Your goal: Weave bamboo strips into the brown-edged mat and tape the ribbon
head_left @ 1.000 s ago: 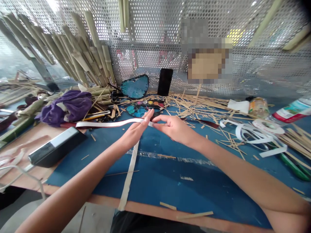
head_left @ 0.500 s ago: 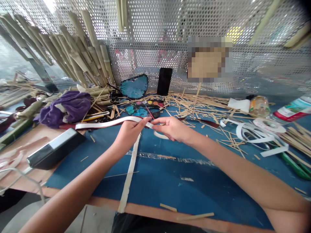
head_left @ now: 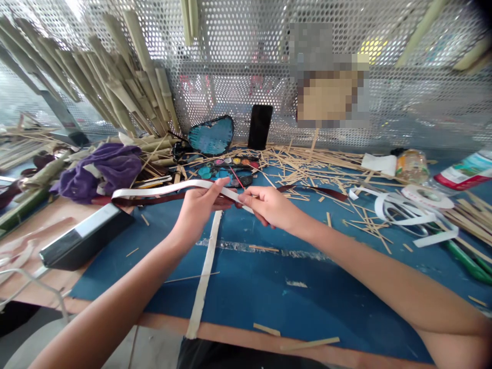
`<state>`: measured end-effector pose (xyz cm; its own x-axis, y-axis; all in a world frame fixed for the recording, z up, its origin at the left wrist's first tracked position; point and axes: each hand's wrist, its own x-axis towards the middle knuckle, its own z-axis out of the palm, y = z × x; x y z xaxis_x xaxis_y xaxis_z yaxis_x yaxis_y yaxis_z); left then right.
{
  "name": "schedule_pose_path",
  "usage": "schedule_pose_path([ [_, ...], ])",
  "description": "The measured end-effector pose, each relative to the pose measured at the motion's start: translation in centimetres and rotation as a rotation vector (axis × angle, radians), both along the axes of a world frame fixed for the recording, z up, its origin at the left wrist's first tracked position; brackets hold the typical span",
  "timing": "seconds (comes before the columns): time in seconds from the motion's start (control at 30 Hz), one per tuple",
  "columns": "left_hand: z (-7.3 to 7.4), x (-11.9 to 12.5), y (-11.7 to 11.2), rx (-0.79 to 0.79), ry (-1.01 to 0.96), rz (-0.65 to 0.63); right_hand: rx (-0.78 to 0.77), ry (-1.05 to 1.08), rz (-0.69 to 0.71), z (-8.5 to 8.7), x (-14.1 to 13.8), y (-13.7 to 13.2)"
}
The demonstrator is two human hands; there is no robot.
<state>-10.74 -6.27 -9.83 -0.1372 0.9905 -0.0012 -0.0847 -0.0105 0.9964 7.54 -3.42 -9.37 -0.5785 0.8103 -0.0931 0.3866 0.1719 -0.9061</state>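
Observation:
A long, narrow white strip [head_left: 161, 190], which looks like tape, runs above the blue work surface into both of my hands. A dark brown ribbon [head_left: 165, 199] runs just below it, partly hidden by my fingers. My left hand [head_left: 200, 203] pinches the white strip between thumb and fingers, its thumb pointing right. Close beside it, my right hand [head_left: 265, 204] holds the strip between thumb and bent forefinger. The brown ribbon's other end [head_left: 330, 193] lies to the right, beyond my right hand.
Thin bamboo sticks [head_left: 303, 166] litter the back, near a paint palette [head_left: 238, 163] and an upright phone [head_left: 260, 127]. A black box [head_left: 86, 236] and purple cloth [head_left: 100, 174] lie left. Tape roll [head_left: 426, 197], loose white strips [head_left: 395, 207] and bottle [head_left: 463, 171] stand right.
My left hand has shifted slightly left and up, so the hands are farther apart. The brown ribbon below the white strip shows more. My right hand has hardly moved.

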Motion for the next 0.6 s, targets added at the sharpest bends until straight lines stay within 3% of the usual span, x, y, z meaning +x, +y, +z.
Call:
schedule_pose_path([
  [0.1,0.2,-0.1,-0.1,-0.039,-0.061,0.014,-0.040,-0.041,0.039,-0.2,-0.2,0.0],
  [0.23,0.4,-0.2,-0.1,-0.098,-0.059,-0.004,0.196,-0.044,0.005,-1.0,-0.3,0.3],
  [0.3,0.5,-0.3,-0.2,-0.107,-0.051,-0.016,0.242,-0.060,-0.003,-1.3,-0.2,0.5],
  [0.6,0.8,-0.4,0.0,-0.152,-0.192,-0.101,0.239,-0.023,0.013,-1.6,-0.3,0.4],
])
